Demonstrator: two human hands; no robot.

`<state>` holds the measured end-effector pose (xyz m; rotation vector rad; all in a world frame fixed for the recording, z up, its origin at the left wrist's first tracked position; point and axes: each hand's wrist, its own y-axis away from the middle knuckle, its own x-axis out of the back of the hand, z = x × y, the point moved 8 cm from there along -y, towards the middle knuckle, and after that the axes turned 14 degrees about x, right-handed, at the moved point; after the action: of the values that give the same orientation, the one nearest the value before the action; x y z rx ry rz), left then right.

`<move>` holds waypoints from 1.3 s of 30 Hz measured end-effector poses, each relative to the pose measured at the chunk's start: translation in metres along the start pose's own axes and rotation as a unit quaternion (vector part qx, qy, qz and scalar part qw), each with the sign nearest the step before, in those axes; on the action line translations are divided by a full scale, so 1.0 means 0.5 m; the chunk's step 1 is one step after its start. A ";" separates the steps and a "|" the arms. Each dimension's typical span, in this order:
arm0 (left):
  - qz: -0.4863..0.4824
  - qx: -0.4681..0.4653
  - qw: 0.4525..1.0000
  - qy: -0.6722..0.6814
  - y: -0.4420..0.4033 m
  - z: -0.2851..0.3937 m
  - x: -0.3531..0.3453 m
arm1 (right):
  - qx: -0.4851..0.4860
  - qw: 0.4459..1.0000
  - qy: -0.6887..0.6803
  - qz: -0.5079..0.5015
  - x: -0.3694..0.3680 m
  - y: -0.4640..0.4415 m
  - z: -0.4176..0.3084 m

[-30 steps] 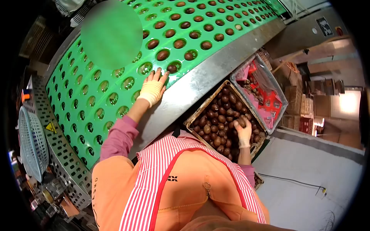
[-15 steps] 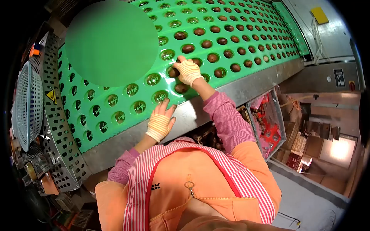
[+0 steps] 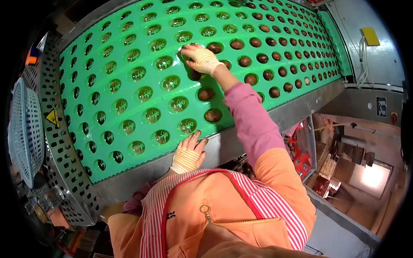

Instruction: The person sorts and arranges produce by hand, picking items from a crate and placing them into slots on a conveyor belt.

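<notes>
My right hand, in a striped half-finger glove, reaches over a green plastic sheet with rows of oval cups. Its fingers curl down over a cup; whatever is beneath them is hidden. A dark brown egg shows just below that palm. Two more brown eggs, a nearer egg and a farther egg, lie in cups toward me. My left hand, gloved the same way, rests open at the sheet's near edge, its bare fingertips just below a cup without an egg.
Cups to the right hold brown eggs, while those to the left show printed bottoms. A metal rail runs along the near side. At left stand a perforated metal guard and a blue plastic basket. A lined crate stands below the rail.
My right hand has moved farther across the sheet, away from me. The egg it was touching now lies below its palm. My left hand stays near the rail, and the view has shifted.
</notes>
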<state>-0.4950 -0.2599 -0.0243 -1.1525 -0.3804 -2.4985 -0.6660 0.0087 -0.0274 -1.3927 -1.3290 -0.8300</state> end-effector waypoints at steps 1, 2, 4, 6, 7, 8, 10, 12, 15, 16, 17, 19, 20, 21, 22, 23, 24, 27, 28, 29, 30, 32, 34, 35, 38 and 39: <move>0.002 0.000 1.000 0.004 -0.002 -0.002 0.002 | 0.004 0.998 0.047 -0.046 -0.021 0.003 0.003; 0.003 -0.002 1.000 0.008 -0.003 -0.003 0.003 | -0.043 0.999 0.011 0.023 -0.014 0.015 0.018; 0.017 -0.012 1.000 0.014 0.002 -0.003 0.003 | -0.089 0.987 -0.011 0.135 0.062 0.064 -0.004; 0.017 -0.009 0.999 0.038 0.005 -0.009 -0.001 | -0.135 0.972 0.007 0.190 0.131 0.158 -0.032; 0.022 -0.007 0.999 0.047 0.002 -0.014 0.000 | -0.174 0.964 0.049 0.193 0.145 0.222 -0.034; 0.027 -0.009 0.997 0.066 -0.001 -0.015 0.010 | -0.225 0.951 0.056 0.207 0.155 0.295 -0.030; 0.066 0.006 0.992 0.110 -0.025 -0.027 0.040 | -0.297 0.929 0.132 0.174 0.166 0.439 -0.028; 0.106 0.018 0.987 0.123 -0.068 -0.040 0.078 | -0.367 0.918 0.142 0.052 0.137 0.525 -0.054; 0.146 0.013 0.986 0.076 -0.194 -0.078 0.118 | -0.342 0.928 0.146 -0.037 0.065 0.563 -0.121; 0.156 0.016 0.986 0.062 -0.245 -0.090 0.127 | -0.343 0.929 0.130 -0.053 0.057 0.561 -0.135; 0.166 0.021 0.985 0.049 -0.293 -0.096 0.134 | -0.348 0.929 0.122 -0.037 0.060 0.559 -0.139; 0.184 0.013 0.982 0.031 -0.370 -0.085 0.145 | -0.358 0.928 0.106 -0.002 0.069 0.555 -0.141; 0.176 -0.002 0.984 -0.022 -0.404 -0.057 0.146 | -0.376 0.923 0.084 0.023 0.079 0.556 -0.145; 0.167 -0.018 0.983 -0.074 -0.432 -0.024 0.146 | -0.375 0.921 0.087 0.068 0.088 0.564 -0.153; 0.132 0.000 0.986 -0.106 -0.458 -0.006 0.133 | -0.374 0.916 0.090 0.112 0.095 0.580 -0.164; 0.097 0.018 0.986 -0.138 -0.481 0.001 0.119 | -0.372 0.911 0.093 0.154 0.104 0.599 -0.180; 0.096 -0.001 0.978 -0.185 -0.505 -0.007 0.096 | -0.379 0.905 0.084 0.176 0.117 0.620 -0.201; 0.052 0.015 0.985 -0.166 -0.589 -0.060 0.066 | -0.376 0.891 0.103 0.232 0.170 0.718 -0.258; 0.101 0.014 0.981 -0.166 -0.579 -0.039 0.103 | -0.392 0.876 0.126 0.252 0.187 0.768 -0.290; 0.107 0.013 0.972 -0.208 -0.597 -0.066 0.107 | -0.406 0.859 0.155 0.270 0.193 0.826 -0.315; 0.115 0.004 0.973 -0.200 -0.599 -0.080 0.105 | -0.419 0.849 0.129 0.295 0.208 0.877 -0.340; 0.114 -0.016 0.976 -0.183 -0.615 -0.135 0.084 | -0.488 0.804 0.146 0.305 0.182 1.016 -0.391; 0.122 -0.060 0.959 -0.248 -0.637 -0.168 0.078 | -0.582 0.736 0.149 0.311 0.147 1.155 -0.453; 0.134 -0.097 0.935 -0.315 -0.620 -0.134 0.086 | -0.640 0.686 0.161 0.308 0.137 1.223 -0.498; 0.026 -0.164 0.948 -0.271 -0.556 -0.066 0.104 | -0.711 0.586 0.152 0.356 0.176 1.331 -0.622; -0.027 -0.186 0.930 -0.317 -0.577 -0.139 0.074 | -0.712 0.586 0.171 0.347 0.176 1.368 -0.653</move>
<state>-0.6883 -0.0354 -0.0658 -2.1324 -0.0891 -2.2363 0.0653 -0.2069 0.0076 -2.4435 0.6137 -1.5343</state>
